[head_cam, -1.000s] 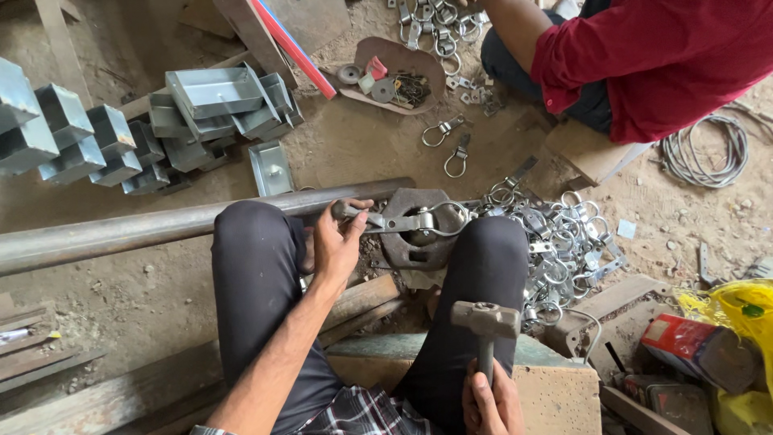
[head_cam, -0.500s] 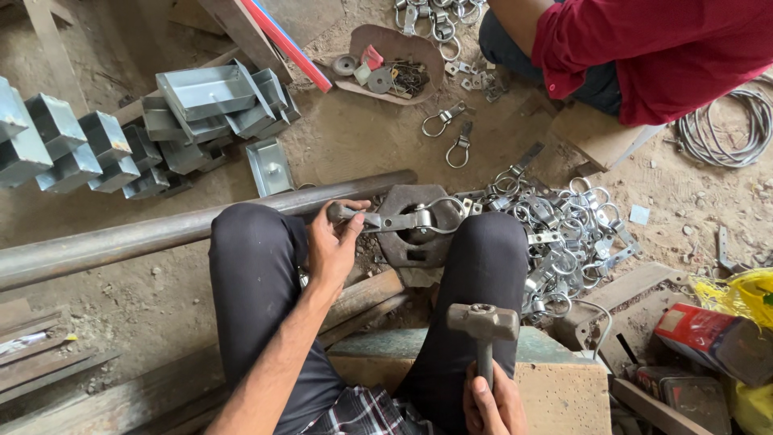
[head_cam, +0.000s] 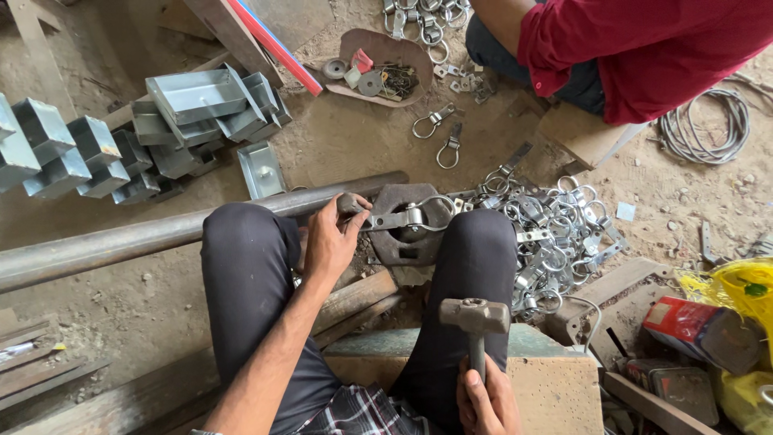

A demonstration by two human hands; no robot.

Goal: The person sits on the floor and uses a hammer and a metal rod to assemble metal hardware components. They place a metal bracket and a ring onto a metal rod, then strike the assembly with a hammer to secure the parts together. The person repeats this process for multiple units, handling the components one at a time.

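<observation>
My left hand (head_cam: 332,242) grips the end of a flat metal ring clamp (head_cam: 407,217) and holds it across a dark round iron block (head_cam: 403,242) on the ground between my knees. My right hand (head_cam: 485,400) is closed on the handle of a hammer (head_cam: 474,316), whose head hovers above my right knee, apart from the clamp. A long steel pipe (head_cam: 145,238) runs from the left edge to just behind my left hand.
A heap of shiny ring clamps (head_cam: 555,234) lies right of my knee. Stacked galvanized metal boxes (head_cam: 145,137) sit at upper left. Another person in a red shirt (head_cam: 644,48) sits at top right beside a coil of wire (head_cam: 708,129). A tray of small parts (head_cam: 378,68) lies behind.
The view has drifted slightly. My left hand stays on the clamp and the hammer head stays raised over my right knee, with little visible motion.
</observation>
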